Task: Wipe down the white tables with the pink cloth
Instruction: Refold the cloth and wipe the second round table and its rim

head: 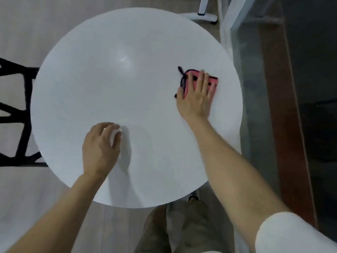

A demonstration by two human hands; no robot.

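A round white table (113,73) fills the middle of the view. The pink cloth (213,84), edged in black with a black loop, lies flat on the table's right side. My right hand (196,96) presses on it with straight, spread fingers and covers most of it. My left hand (100,145) is on the near left part of the table, its fingers curled round a small white object (114,134) that is mostly hidden and hard to identify.
A black open-frame chair (12,114) stands against the table's left edge. A glass panel with a white frame (255,88) runs close along the right. A white furniture base (202,13) stands beyond the table. My legs and shoes (182,225) are below the near edge.
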